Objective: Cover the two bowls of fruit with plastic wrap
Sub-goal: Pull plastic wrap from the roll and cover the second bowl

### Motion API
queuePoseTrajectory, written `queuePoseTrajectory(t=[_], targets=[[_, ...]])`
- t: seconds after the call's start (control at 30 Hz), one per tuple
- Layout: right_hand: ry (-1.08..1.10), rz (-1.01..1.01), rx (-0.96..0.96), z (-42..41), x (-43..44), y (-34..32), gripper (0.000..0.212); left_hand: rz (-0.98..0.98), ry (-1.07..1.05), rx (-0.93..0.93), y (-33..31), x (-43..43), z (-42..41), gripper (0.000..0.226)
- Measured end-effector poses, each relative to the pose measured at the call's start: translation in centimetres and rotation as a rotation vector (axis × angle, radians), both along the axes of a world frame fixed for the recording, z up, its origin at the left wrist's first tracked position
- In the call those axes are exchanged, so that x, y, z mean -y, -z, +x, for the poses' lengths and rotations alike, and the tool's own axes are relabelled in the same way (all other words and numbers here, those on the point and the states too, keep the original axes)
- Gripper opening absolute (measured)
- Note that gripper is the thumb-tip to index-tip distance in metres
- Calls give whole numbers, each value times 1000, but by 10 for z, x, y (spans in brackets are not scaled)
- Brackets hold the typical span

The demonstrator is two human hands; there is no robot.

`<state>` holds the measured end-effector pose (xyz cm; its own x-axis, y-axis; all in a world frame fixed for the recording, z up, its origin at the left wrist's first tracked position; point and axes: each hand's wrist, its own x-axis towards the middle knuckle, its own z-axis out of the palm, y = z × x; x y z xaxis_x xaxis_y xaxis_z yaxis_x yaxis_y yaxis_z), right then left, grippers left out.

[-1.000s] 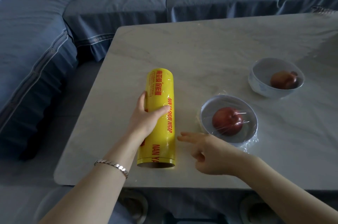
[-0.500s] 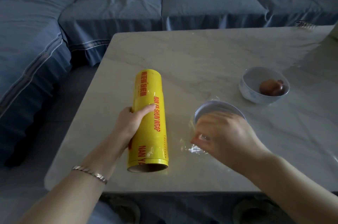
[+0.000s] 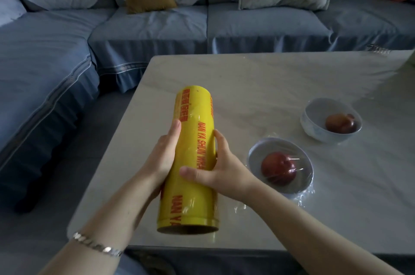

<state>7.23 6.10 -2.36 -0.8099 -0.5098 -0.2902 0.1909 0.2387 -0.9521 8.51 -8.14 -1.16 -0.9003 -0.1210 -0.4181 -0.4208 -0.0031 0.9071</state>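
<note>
Both my hands grasp the wrap roll [image 3: 193, 133] at lower centre of frame: left hand [image 3: 163, 156] on its left flank, right hand [image 3: 224, 171] with thumb across the front. Its long axis runs up the frame, away from me. The uncovered bowl [image 3: 313, 130] sits at right centre, past the wrapped bowl [image 3: 254, 155]; my right hand is nearer

Pale marble tabletop [image 3: 258, 81] open upper centre; yellow plastic-wrap roll [image 3: 195, 137] blocks mid-frame, film-covered grey bowl [image 3: 253, 154] and uncovered grey bowl [image 3: 308, 118] at right
</note>
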Motion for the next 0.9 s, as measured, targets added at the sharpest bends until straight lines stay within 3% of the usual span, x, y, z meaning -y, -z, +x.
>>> queuePoseTrajectory(t=[0.1,0.23,0.4,0.5,0.6,0.73,0.9], targets=[[119,-142,59,-18,2,6,97,61,57,-87,2,-6,9,74],[203,-368,150,-52,-4,-6,65,-42,60,-194,5,-17,19,65],[257,-292,222,-70,-9,-9,82,-143,69,-207,0,-19,16,62],[323,-292,269,-73,-15,-2,63,-189,41,-211,0,-21,13,68],[480,-310,228,-70,-40,1,39,-352,-89,-266,5,-25,5,58],[547,274,-198,-68,-103,19,28,-416,-377,-378,14,-23,-34,64],[560,539,-266,-58,-152,35,36,-394,-583,-523,20,-23,-89,96]])
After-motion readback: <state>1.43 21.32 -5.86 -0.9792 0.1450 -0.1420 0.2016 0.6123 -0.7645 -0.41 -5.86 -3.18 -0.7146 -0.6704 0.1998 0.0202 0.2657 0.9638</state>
